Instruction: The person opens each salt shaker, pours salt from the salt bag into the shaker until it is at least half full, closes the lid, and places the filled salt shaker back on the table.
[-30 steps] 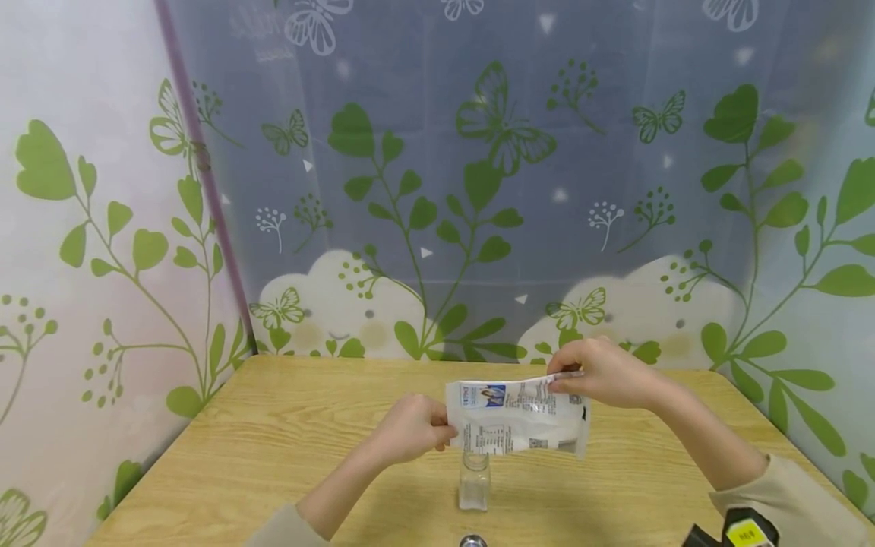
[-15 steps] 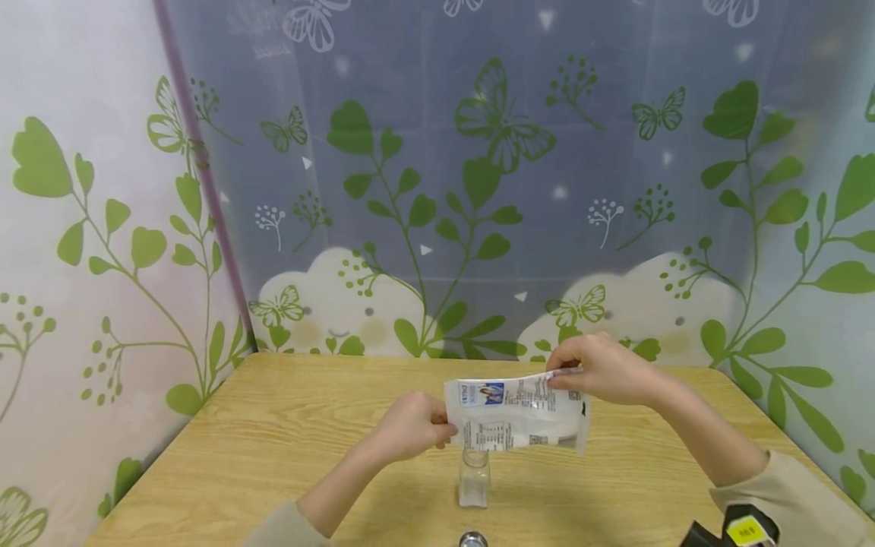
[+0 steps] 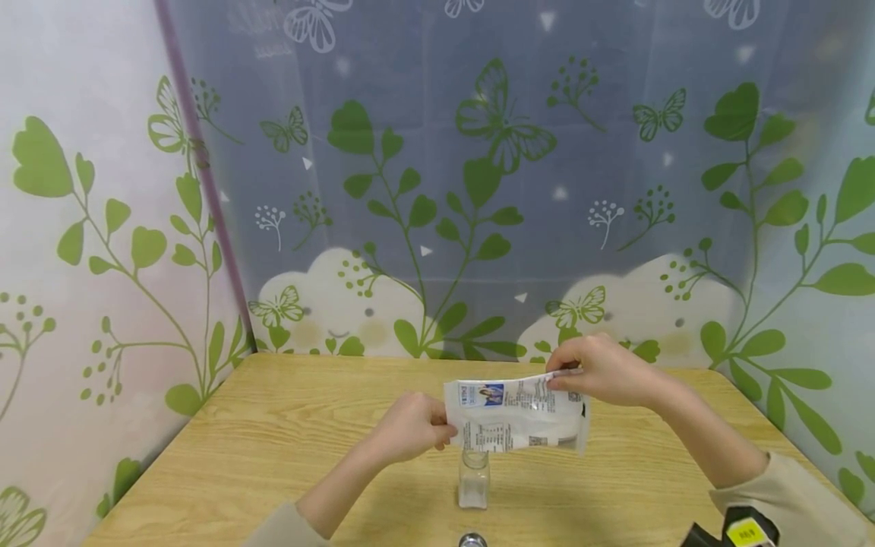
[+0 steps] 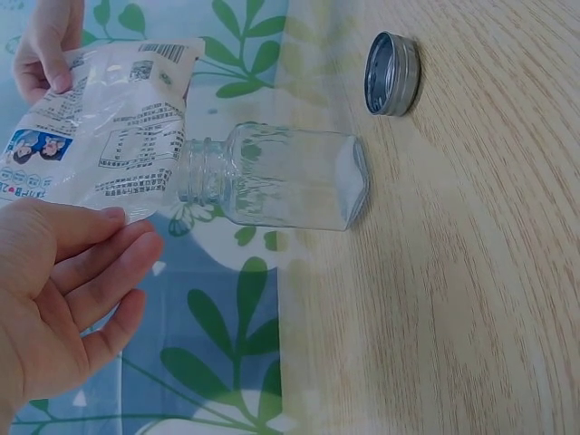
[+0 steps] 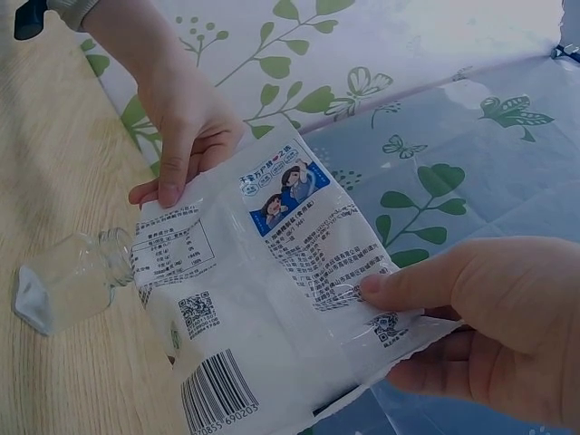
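A white printed plastic bag of salt (image 3: 516,418) is held between both hands, lying sideways and tilted above the table. My left hand (image 3: 410,429) pinches its left end between thumb and fingers. On the upper right edge, my right hand (image 3: 601,372) grips the bag, thumb on the printed face in the right wrist view. Beneath the bag's lower left corner stands a clear glass jar (image 3: 474,486), upright, its mouth right at the bag's edge. White grains (image 4: 349,181) cover the jar's bottom in a shallow layer.
A silver screw lid (image 4: 392,74) lies on the wooden table (image 3: 273,441) in front of the jar. Patterned curtains (image 3: 424,190) with leaves and butterflies enclose the table. A black object with a yellow label (image 3: 747,532) shows by the right sleeve.
Both hands and the bag stay almost in place over the jar. The view has shifted very slightly; jar and lid stand as before.
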`<state>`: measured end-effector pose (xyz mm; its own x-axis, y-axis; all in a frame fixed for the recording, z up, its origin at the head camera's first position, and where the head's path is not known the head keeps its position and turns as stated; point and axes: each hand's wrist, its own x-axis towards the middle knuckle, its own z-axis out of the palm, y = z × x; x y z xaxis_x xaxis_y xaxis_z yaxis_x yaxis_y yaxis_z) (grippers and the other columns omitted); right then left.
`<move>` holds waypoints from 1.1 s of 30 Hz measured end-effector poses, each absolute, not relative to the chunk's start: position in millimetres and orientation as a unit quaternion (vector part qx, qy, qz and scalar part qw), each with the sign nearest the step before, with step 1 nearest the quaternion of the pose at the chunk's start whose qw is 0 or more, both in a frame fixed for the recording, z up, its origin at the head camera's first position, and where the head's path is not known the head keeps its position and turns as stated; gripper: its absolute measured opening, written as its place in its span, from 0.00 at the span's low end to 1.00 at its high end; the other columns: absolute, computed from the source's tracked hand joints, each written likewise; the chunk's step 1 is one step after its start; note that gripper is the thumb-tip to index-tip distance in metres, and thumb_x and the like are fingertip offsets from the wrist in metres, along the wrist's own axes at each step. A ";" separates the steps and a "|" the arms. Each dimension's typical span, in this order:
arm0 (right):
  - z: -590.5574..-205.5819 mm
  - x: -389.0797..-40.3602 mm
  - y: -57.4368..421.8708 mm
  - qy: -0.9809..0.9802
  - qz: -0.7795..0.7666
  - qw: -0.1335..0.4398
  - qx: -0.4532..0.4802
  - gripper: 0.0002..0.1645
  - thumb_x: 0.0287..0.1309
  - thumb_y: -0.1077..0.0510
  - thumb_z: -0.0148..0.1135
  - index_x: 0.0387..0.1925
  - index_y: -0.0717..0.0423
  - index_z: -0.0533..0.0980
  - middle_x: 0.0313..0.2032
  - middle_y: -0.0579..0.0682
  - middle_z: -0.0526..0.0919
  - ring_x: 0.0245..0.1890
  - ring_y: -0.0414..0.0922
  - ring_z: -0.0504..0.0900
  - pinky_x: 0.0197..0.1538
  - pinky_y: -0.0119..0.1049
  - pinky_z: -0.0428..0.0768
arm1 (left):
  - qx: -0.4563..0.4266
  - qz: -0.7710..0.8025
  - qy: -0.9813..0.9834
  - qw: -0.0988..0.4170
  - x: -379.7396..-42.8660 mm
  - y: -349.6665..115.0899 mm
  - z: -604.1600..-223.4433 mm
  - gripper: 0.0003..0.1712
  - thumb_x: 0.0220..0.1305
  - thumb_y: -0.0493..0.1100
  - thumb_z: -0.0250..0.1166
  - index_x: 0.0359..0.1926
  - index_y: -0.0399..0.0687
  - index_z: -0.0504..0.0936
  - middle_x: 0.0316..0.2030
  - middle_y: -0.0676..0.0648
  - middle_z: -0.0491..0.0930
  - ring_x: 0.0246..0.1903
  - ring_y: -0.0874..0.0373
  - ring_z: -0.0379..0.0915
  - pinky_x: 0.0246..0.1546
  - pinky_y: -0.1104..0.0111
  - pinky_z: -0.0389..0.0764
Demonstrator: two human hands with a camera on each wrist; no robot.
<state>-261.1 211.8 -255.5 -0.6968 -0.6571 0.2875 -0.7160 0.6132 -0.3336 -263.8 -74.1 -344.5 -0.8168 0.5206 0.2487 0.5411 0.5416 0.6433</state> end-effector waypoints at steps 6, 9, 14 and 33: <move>-254.8 -259.7 210.2 -0.897 0.216 0.070 0.379 0.03 0.53 0.62 0.65 0.31 0.53 0.81 0.29 0.39 0.81 0.25 0.33 0.75 0.29 0.31 0.76 | -0.300 -0.365 -0.881 0.016 -263.3 -74.4 -344.3 0.05 0.53 0.32 0.64 0.29 0.34 0.84 0.19 0.50 0.81 0.16 0.63 0.73 0.13 0.74 0.66; -254.1 -259.1 210.3 -0.895 0.217 0.070 0.384 0.02 0.53 0.61 0.65 0.31 0.53 0.81 0.29 0.39 0.81 0.25 0.33 0.75 0.28 0.31 0.75 | -0.298 -0.368 -0.880 0.014 -263.0 -74.6 -344.3 0.05 0.53 0.32 0.64 0.29 0.34 0.84 0.19 0.49 0.81 0.16 0.63 0.73 0.13 0.74 0.67; -254.3 -259.1 210.3 -0.895 0.217 0.070 0.383 0.02 0.53 0.61 0.65 0.31 0.54 0.81 0.28 0.39 0.81 0.24 0.33 0.74 0.28 0.31 0.75 | -0.298 -0.371 -0.879 0.013 -262.8 -74.6 -344.9 0.05 0.53 0.32 0.64 0.30 0.34 0.84 0.20 0.49 0.82 0.16 0.65 0.72 0.14 0.73 0.70; -256.1 -261.0 209.7 -0.895 0.216 0.069 0.384 0.02 0.53 0.60 0.65 0.31 0.54 0.80 0.28 0.37 0.80 0.23 0.33 0.74 0.27 0.31 0.75 | -0.291 -0.372 -0.881 0.013 -263.3 -74.8 -346.8 0.04 0.53 0.33 0.64 0.28 0.37 0.84 0.21 0.50 0.82 0.16 0.66 0.72 0.15 0.73 0.71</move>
